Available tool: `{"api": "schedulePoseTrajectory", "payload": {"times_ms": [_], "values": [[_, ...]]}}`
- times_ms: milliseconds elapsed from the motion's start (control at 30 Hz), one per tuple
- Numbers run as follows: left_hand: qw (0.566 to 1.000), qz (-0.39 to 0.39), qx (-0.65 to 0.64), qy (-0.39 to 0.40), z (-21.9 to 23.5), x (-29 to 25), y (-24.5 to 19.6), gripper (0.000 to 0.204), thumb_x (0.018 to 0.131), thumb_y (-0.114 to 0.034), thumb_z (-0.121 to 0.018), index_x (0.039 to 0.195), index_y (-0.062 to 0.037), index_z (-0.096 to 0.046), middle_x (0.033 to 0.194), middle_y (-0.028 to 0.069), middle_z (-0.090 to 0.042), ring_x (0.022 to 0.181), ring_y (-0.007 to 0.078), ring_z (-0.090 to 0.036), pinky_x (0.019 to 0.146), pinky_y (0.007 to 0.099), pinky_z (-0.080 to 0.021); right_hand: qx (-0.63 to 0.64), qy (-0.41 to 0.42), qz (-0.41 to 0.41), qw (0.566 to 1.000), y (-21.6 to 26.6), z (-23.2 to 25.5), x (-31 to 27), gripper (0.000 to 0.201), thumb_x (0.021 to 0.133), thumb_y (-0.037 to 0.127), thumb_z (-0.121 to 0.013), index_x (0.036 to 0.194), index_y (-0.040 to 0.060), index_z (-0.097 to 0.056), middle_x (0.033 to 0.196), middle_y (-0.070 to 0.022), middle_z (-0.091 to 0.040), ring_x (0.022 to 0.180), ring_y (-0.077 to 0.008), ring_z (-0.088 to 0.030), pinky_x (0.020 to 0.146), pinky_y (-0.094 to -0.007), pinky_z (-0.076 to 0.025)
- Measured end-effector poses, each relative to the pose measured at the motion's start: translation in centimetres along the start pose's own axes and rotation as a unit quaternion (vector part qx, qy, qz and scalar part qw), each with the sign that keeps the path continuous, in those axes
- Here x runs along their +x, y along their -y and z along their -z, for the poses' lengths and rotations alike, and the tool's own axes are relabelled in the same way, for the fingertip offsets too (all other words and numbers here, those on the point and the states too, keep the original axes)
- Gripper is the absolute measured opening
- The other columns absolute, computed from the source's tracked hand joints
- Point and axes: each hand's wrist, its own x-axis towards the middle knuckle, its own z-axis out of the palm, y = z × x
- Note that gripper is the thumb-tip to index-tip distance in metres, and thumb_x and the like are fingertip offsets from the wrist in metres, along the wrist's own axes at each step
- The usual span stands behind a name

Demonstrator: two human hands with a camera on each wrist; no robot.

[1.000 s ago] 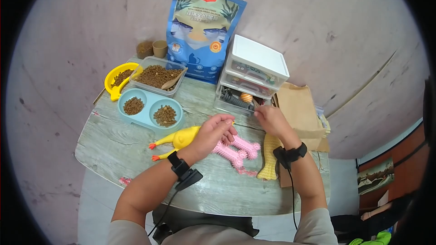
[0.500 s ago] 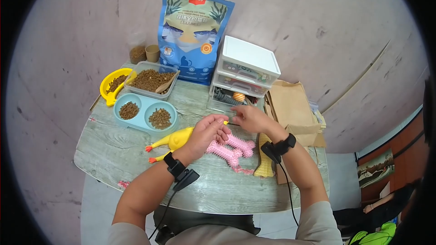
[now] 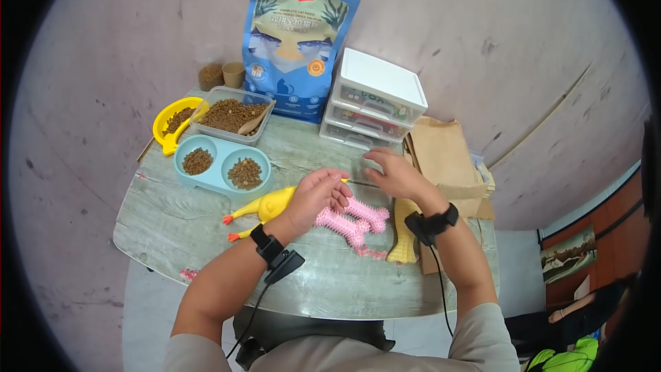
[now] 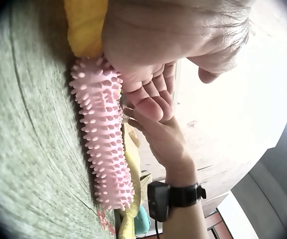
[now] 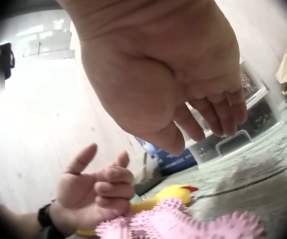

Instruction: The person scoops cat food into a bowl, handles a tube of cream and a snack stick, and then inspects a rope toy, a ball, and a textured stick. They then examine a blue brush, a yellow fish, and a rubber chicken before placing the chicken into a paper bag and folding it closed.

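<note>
My left hand (image 3: 310,203) hovers palm up over the yellow rubber chicken (image 3: 277,204) and beside the pink spiky bones (image 3: 344,224), its fingers loosely bent and nothing in them. To its right, my right hand (image 3: 398,178) hangs in the air in front of the clear drawer unit (image 3: 375,107), holding nothing; all its drawers look closed. In the right wrist view, the right fingers (image 5: 215,117) hang down before the lowest drawer's handle (image 5: 233,142). In the left wrist view, a pink bone (image 4: 103,134) lies below the left palm (image 4: 148,45).
Kibble fills a blue double bowl (image 3: 222,173), a yellow bowl (image 3: 167,141) and a clear tub (image 3: 234,117) with a scoop at the left. Behind stands a blue food bag (image 3: 292,55). A yellow knitted toy (image 3: 403,234) and brown paper bags (image 3: 444,158) are at the right.
The bottom drawer, open before with an orange ball and dark items inside, is now closed. My right hand went left from the drawer, then slightly back right, and its fingers have loosened.
</note>
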Motion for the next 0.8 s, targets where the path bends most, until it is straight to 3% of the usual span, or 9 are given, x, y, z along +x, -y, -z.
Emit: {"api": "schedulePoseTrajectory", "payload": {"times_ms": [100,200,300,367,467,633,800], "values": [[1.0,-0.005,-0.004,-0.005,-0.3,-0.2,-0.3,0.03,0.096,-0.022,-0.041,0.112,0.0025,-0.05,0.087,0.0116,-0.06,0.075,0.016,-0.058,0.068,0.0284,-0.048,0.052,0.003,-0.007,0.999,2.8,2.5,-3.0,0.04,0.083,0.02,-0.06,0.115,-0.0024,-0.054,0.111,-0.0211,-0.056,0.104,-0.0344,-0.055,0.088,-0.0374,-0.044],[1.0,-0.004,0.03,-0.003,-0.5,-0.2,-0.3,0.029,0.095,-0.021,-0.042,0.111,0.0029,-0.05,0.087,0.0121,-0.06,0.075,0.0163,-0.058,0.068,0.0282,-0.048,0.094,0.02,-0.068,0.993,3.9,3.7,-6.8,0.037,0.08,0.017,-0.061,0.11,-0.0046,-0.056,0.105,-0.0236,-0.058,0.1,-0.0377,-0.055,0.087,-0.0393,-0.044],[0.999,-0.003,0.053,-0.004,-0.6,-0.1,-0.3,0.029,0.095,-0.02,-0.043,0.11,0.0033,-0.051,0.087,0.0127,-0.06,0.075,0.0166,-0.058,0.068,0.0278,-0.048,0.059,-0.045,-0.077,0.994,3.6,4.9,-10.6,0.035,0.079,0.015,-0.062,0.109,-0.003,-0.056,0.101,-0.022,-0.059,0.095,-0.0378,-0.056,0.082,-0.0399,-0.045],[0.999,-0.012,0.049,-0.006,-0.7,-0.2,-0.3,0.028,0.094,-0.019,-0.043,0.108,0.004,-0.051,0.087,0.0129,-0.061,0.075,0.0168,-0.059,0.069,0.0274,-0.049,0.013,-0.074,-0.166,0.983,3.5,6.2,-13.0,0.035,0.078,0.014,-0.064,0.109,-0.0019,-0.056,0.099,-0.0203,-0.059,0.091,-0.0373,-0.057,0.077,-0.041,-0.046],[0.998,-0.015,0.055,-0.01,-0.8,-0.3,-0.4,0.028,0.094,-0.019,-0.043,0.108,0.0039,-0.051,0.087,0.0124,-0.061,0.075,0.0167,-0.059,0.069,0.0274,-0.049,-0.013,-0.112,-0.237,0.965,2.9,7.1,-16.5,0.035,0.078,0.015,-0.064,0.109,-0.0013,-0.056,0.098,-0.019,-0.059,0.088,-0.0359,-0.058,0.074,-0.0416,-0.046],[0.997,-0.007,0.075,-0.009,-0.6,-0.2,-0.2,0.026,0.094,-0.019,-0.043,0.104,0.0024,-0.054,0.086,0.0107,-0.061,0.074,0.0154,-0.059,0.068,0.0268,-0.048,-0.06,-0.089,-0.253,0.961,1.5,5.6,-19.9,0.042,0.075,0.019,-0.068,0.11,-0.0007,-0.056,0.096,-0.0179,-0.059,0.085,-0.0346,-0.058,0.074,-0.0398,-0.047],[0.997,-0.015,0.073,-0.012,-0.6,-0.2,-0.2,0.024,0.094,-0.018,-0.046,0.103,0.0024,-0.055,0.085,0.0103,-0.061,0.074,0.0148,-0.059,0.067,0.0265,-0.049,-0.106,-0.097,-0.263,0.954,1.2,4.6,-19.8,0.051,0.069,0.021,-0.074,0.112,0.0015,-0.055,0.103,-0.0199,-0.056,0.093,-0.0367,-0.055,0.08,-0.0412,-0.046]]}}
